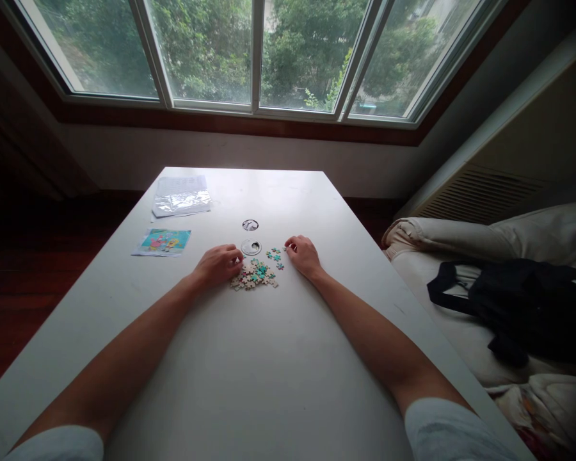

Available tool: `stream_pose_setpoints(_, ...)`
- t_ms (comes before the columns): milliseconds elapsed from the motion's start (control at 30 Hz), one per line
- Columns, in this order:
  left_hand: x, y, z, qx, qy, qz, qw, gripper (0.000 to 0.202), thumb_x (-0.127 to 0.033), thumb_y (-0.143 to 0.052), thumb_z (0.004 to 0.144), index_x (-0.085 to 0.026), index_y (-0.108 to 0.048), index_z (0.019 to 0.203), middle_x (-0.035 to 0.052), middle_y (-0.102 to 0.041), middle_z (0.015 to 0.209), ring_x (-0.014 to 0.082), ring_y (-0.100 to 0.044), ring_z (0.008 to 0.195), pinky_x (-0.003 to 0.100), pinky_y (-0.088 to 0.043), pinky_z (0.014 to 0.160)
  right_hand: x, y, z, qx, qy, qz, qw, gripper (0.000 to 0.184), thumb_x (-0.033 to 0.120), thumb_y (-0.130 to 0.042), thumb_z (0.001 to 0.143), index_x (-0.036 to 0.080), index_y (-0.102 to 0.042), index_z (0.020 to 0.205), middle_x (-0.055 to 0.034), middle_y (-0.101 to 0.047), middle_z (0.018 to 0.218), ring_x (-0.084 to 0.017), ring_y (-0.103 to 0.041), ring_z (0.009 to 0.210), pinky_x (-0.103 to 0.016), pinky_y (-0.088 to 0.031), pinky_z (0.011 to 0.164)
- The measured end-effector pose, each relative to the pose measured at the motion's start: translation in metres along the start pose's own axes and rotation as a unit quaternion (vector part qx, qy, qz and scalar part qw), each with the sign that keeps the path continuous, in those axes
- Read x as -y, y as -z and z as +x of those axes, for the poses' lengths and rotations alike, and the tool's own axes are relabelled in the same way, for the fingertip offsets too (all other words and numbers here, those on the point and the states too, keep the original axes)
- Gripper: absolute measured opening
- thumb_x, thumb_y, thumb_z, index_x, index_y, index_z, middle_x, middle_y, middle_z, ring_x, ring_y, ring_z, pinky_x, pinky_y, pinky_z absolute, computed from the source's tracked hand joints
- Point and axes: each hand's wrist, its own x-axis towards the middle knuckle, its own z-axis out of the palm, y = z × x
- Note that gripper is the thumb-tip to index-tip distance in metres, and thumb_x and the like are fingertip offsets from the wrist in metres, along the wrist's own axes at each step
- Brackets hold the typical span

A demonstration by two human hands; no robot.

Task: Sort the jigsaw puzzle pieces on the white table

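Observation:
A small heap of jigsaw puzzle pieces (255, 275), some showing teal and green, others pale backs, lies on the white table (269, 358). My left hand (219, 264) rests at the heap's left edge with its fingers curled together; what is between them, if anything, is hidden. To the right of the heap, a few loose puzzle pieces (275, 255) lie apart. My right hand (304, 255) is beside them, thumb and fingertips pinched at a small puzzle piece (285, 249). Just beyond the heap are a round, pale-rimmed disc (251, 248) and a dark-and-white round one (250, 225).
On the table's left lie a colourful cartoon picture sheet (164, 242) and, farther back, a clear plastic bag over papers (181, 196). A cushioned sofa (436, 250) with a black bag (523, 307) stands at the right. Windows (259, 57) rise beyond the table.

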Motion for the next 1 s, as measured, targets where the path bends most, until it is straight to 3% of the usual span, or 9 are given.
stream_pose_setpoints(133, 0.001, 0.001, 0.0, 0.02, -0.014, -0.005, 1.0, 0.02, -0.041, -0.058, 0.091, -0.025, -0.07, 0.091, 0.0016, -0.067, 0.089, 0.0156, -0.06, 0.076, 0.026, -0.04, 0.066, 0.006, 0.003, -0.002, -0.002, 0.023, 0.019, 1.0, 0.011, 0.017, -0.058, 0.087, 0.022, -0.068, 0.09, -0.0036, -0.064, 0.086, -0.02, -0.056, 0.085, -0.033, -0.042, 0.086)
stream_pose_setpoints(233, 0.001, 0.0, 0.001, 0.028, -0.016, -0.024, 0.999, 0.02, -0.041, -0.058, 0.092, -0.025, -0.069, 0.091, 0.0009, -0.067, 0.09, 0.0144, -0.06, 0.074, 0.026, -0.04, 0.066, 0.015, 0.004, -0.005, 0.006, 0.087, 0.04, 0.995, 0.011, 0.022, -0.059, 0.091, 0.022, -0.069, 0.091, -0.0042, -0.065, 0.088, -0.02, -0.056, 0.088, -0.033, -0.041, 0.087)
stream_pose_setpoints(400, 0.002, -0.002, 0.001, 0.008, -0.01, -0.067, 0.998, 0.012, -0.031, -0.058, 0.089, -0.023, -0.066, 0.091, 0.0007, -0.065, 0.091, 0.013, -0.057, 0.071, 0.025, -0.042, 0.066, 0.034, 0.009, -0.012, 0.101, 0.222, 0.062, 0.968, 0.011, 0.025, -0.06, 0.091, 0.022, -0.069, 0.087, -0.005, -0.067, 0.092, -0.02, -0.056, 0.091, -0.034, -0.039, 0.089)
stream_pose_setpoints(533, 0.002, -0.004, 0.0, -0.017, -0.017, -0.075, 0.997, 0.011, -0.024, -0.054, 0.088, -0.022, -0.065, 0.089, 0.0016, -0.063, 0.089, 0.0133, -0.056, 0.071, 0.025, -0.042, 0.068, 0.045, 0.019, -0.016, 0.169, 0.272, 0.031, 0.947, 0.01, 0.032, -0.067, 0.087, 0.023, -0.069, 0.089, -0.0051, -0.066, 0.094, -0.021, -0.055, 0.091, -0.034, -0.037, 0.089)
stream_pose_setpoints(800, 0.001, -0.003, -0.001, 0.024, -0.015, -0.107, 0.994, 0.011, -0.029, -0.059, 0.087, -0.022, -0.066, 0.091, -0.0005, -0.061, 0.08, 0.0134, -0.053, 0.068, 0.025, -0.041, 0.067, 0.043, 0.017, -0.015, 0.171, 0.281, 0.018, 0.944, 0.014, 0.034, -0.07, 0.085, 0.022, -0.066, 0.09, -0.0046, -0.064, 0.094, -0.02, -0.054, 0.093, -0.033, -0.038, 0.088)
stream_pose_setpoints(1000, 0.001, -0.002, 0.0, 0.024, -0.024, -0.103, 0.994, 0.014, -0.034, -0.059, 0.088, -0.023, -0.067, 0.092, -0.0003, -0.061, 0.079, 0.0137, -0.052, 0.069, 0.025, -0.04, 0.067, 0.04, 0.011, -0.014, 0.156, 0.255, 0.111, 0.948, 0.009, 0.029, -0.066, 0.089, 0.021, -0.069, 0.087, -0.0038, -0.065, 0.089, -0.018, -0.057, 0.088, -0.031, -0.042, 0.085)
